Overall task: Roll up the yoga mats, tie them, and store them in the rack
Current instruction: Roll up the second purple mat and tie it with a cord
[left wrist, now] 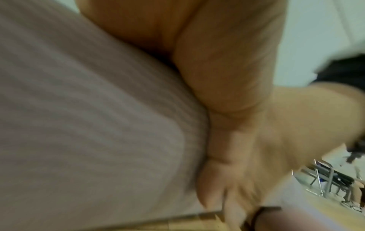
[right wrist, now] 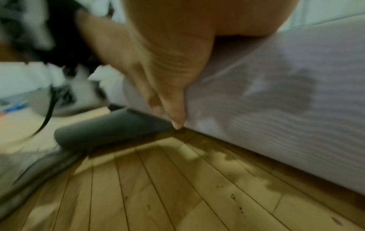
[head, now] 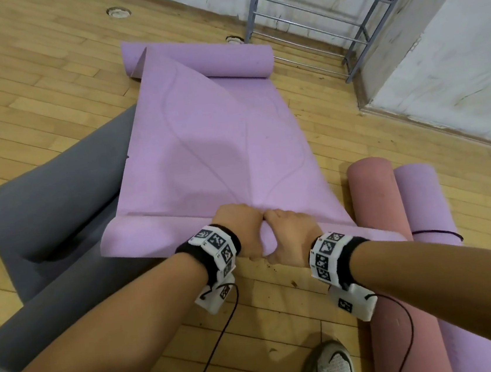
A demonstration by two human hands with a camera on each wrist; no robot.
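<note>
Lilac mat (head: 212,146) lengthwise toward rack (head: 319,15), both hands on roll

The mat (head: 212,146) lies on the floor (head: 28,88), running from 6 toward 12 o'clock, rolled at both ends. Both hands, left (head: 240,232) and right (head: 289,236), touch side by side on its near roll. A second mat (head: 42,215) lies partly under it at 9 o'clock. Two rolled mats (head: 374,201) lie side by side at 3 o'clock. The rack (head: 326,23) stands at 1 o'clock, beyond the far roll. A shoe (head: 329,366) is at 6 o'clock.
</note>
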